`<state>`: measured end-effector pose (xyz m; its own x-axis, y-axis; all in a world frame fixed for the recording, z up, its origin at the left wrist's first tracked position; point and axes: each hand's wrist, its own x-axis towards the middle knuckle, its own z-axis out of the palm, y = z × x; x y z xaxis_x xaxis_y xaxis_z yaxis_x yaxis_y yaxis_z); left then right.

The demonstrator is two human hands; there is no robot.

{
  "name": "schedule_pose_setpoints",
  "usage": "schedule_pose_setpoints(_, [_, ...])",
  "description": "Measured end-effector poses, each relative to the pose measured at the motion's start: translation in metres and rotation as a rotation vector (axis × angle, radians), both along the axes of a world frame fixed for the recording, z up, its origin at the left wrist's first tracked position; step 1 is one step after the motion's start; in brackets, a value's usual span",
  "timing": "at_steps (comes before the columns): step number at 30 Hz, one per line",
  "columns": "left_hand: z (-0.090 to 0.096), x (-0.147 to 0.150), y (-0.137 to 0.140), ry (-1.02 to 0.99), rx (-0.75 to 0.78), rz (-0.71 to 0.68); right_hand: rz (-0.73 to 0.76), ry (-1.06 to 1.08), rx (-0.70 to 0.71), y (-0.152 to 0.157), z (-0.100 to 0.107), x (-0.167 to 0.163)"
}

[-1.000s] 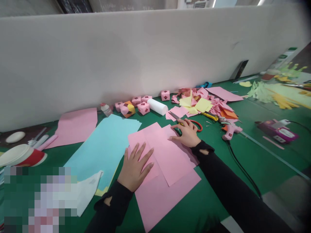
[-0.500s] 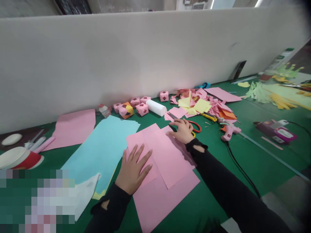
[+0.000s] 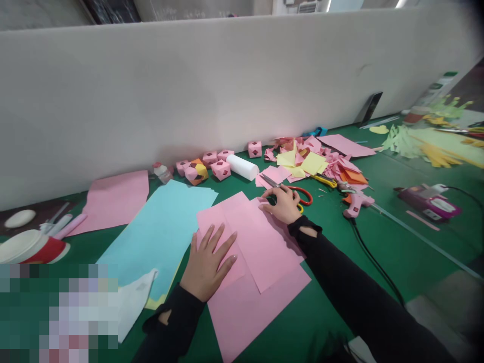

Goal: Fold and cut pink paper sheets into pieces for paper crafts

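Trainee: State the position of the workpiece.
Instructor: The pink sheets (image 3: 260, 252) lie overlapped at the middle of the green worktop (image 3: 328, 315). The lowest sheet extends farthest toward the near side, with one corner pointing that way.

Trainee: Left hand?
Instructor: The left hand (image 3: 207, 269) is set palm down on the left part of the sheets, fingers spread. It is open and grips nothing.

Trainee: Right hand?
Instructor: The right hand (image 3: 282, 204) is at the far right edge of the sheets, thumb and fingers bent. Whether the fingertips pinch the paper cannot be told.

Trainee: Identify the adjacent items.
Instructor: The scissors (image 3: 310, 195) lie partly hidden behind the right hand, blades directed toward the worktop's far edge. The pink glue gun (image 3: 355, 202) lies farther right. Light blue paper (image 3: 155, 227) lies to the left of the sheets.

Trainee: And along the far edge?
Instructor: A white partition (image 3: 227, 91) stands there. In front of it are folded pink paper pieces (image 3: 221, 170), a white roll (image 3: 242, 167) and, farther right, a heap of pink scraps (image 3: 336, 165) with yellow squares (image 3: 313, 164).
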<state>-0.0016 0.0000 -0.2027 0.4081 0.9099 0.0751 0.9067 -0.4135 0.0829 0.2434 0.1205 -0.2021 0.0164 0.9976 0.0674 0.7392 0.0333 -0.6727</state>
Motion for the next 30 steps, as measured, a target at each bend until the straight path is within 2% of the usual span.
schedule_pose_setpoints(4, [0.001, 0.001, -0.001, 0.013, -0.007, -0.001, 0.048, 0.07, 0.062, -0.002, 0.006, 0.001])
schedule_pose_setpoints(7, [0.001, 0.001, -0.001, 0.018, -0.009, -0.001, 0.132, 0.228, 0.086, -0.002, 0.01, 0.006])
schedule_pose_setpoints(10, [0.002, 0.001, -0.001, 0.017, -0.022, 0.008, 0.252, 0.357, -0.012, -0.002, 0.013, 0.014])
schedule_pose_setpoints(13, [0.001, 0.001, 0.0, 0.009, -0.032, 0.019, 0.283, 0.3, -0.093, -0.003, 0.015, 0.022])
schedule_pose_setpoints(15, [-0.001, 0.001, 0.0, -0.008, -0.03, 0.024, 0.256, 0.298, -0.064, -0.003, 0.017, 0.025])
schedule_pose_setpoints(17, [-0.003, 0.0, 0.0, -0.046, -0.026, 0.037, 0.207, 0.406, -0.015, -0.004, 0.02, 0.026])
schedule_pose_setpoints(23, [-0.002, -0.002, 0.002, -0.318, -0.028, 0.148, 0.06, 1.006, 0.076, -0.003, 0.029, 0.024])
schedule_pose_setpoints(27, [0.006, 0.001, 0.001, -0.527, -0.065, 0.186, -0.032, 1.277, 0.062, -0.003, 0.033, 0.02])
schedule_pose_setpoints(30, [0.015, 0.008, -0.002, -0.743, -0.127, 0.274, -0.072, 1.377, 0.017, -0.005, 0.034, 0.015])
